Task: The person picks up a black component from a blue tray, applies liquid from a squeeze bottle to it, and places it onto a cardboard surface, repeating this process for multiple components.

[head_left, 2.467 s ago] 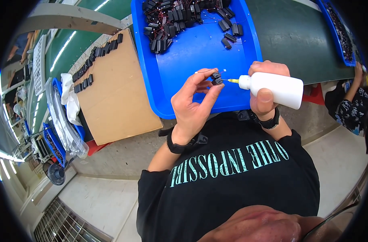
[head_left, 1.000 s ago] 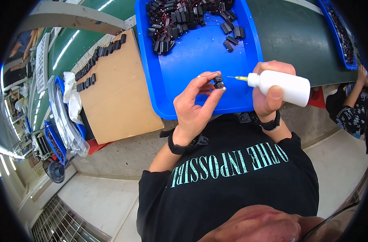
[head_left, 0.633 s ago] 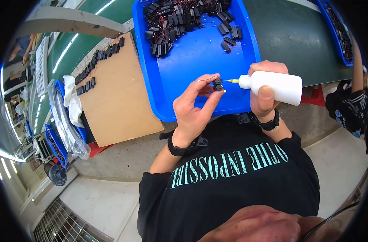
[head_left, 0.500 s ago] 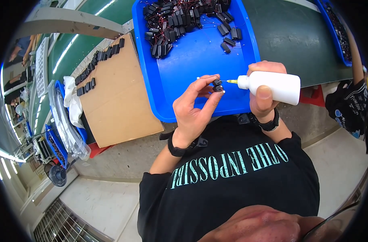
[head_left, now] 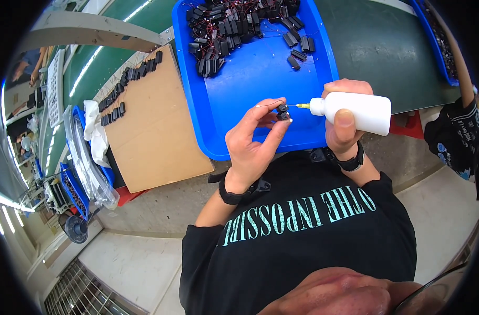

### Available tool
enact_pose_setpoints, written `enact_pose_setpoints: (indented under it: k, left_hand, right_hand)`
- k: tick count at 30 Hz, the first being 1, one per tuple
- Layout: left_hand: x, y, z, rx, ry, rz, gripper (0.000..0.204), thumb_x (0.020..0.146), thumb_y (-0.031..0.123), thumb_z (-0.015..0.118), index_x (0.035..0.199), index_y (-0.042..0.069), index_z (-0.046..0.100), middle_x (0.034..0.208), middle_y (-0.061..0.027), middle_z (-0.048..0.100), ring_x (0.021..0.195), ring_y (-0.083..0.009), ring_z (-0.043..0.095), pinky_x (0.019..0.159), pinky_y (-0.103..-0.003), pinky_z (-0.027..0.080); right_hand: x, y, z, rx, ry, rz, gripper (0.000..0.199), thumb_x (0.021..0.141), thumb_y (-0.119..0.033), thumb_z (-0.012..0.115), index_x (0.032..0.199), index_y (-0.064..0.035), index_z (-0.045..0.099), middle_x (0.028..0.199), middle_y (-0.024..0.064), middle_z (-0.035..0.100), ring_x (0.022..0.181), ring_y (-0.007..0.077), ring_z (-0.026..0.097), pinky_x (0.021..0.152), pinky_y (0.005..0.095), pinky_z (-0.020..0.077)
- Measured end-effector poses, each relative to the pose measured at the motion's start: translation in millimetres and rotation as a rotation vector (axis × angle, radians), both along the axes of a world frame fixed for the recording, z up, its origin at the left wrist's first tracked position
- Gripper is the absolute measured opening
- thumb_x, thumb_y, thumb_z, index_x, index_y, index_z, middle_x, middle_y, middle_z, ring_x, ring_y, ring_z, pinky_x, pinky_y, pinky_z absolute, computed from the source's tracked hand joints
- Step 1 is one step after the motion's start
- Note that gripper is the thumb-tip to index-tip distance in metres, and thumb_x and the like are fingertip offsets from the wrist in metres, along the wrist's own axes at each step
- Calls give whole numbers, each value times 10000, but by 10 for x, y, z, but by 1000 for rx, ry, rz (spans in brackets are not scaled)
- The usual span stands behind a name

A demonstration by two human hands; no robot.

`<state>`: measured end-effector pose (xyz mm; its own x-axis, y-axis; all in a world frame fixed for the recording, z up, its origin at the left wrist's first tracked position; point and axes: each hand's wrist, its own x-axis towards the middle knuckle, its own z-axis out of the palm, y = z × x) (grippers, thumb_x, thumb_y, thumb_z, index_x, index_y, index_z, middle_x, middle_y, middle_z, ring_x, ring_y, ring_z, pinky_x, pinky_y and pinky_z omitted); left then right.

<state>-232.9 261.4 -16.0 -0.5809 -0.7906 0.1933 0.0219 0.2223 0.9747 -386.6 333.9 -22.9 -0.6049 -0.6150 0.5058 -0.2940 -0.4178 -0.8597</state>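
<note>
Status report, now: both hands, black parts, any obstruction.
Left hand: pinching small black parts. Right hand: gripping white bottle, needle aimed at parts, contact unclear. No obstruction visible between needle and parts.

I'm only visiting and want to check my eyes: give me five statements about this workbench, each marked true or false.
1. The left hand pinches a black wired component. True.
2. The right hand holds a white squeeze bottle. True.
3. The bottle's needle tip aims at the person's chest. False: the needle tip points left, toward the component.
4. The blue tray contains a heap of black pieces. True.
5. The cardboard sheet lies right of the tray. False: the cardboard sheet lies to its left.
</note>
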Motion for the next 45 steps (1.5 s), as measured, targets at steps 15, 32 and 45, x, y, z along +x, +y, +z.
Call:
enact_pose_setpoints:
  k: [15,32,45]
  left_hand:
    - [5,16,-18,-18,-2,16,340,766,-28,710,1092,6,620,1021,-107,671,811,-141,667,688,-249,552]
    - [9,18,35,-62,-56,-10,313,788,-36,688,1087,-20,597,1024,-132,659,820,-129,647,738,-256,538]
    - [1397,-1496,209,-398,-804,461,297,770,248,681,960,22,654,828,-129,647,774,-256,630,662,-365,511]
  right_hand:
    - [27,-18,42,30,14,-18,394,825,-351,590,965,16,565,901,116,571,750,165,559,657,270,449]
    - [12,-8,-77,-2,19,-92,498,827,-461,561,1020,-6,502,727,87,508,601,162,484,552,285,392]
    - [-83,24,-121,-71,-130,-32,499,831,-465,543,988,9,545,841,114,535,720,190,511,681,304,428]
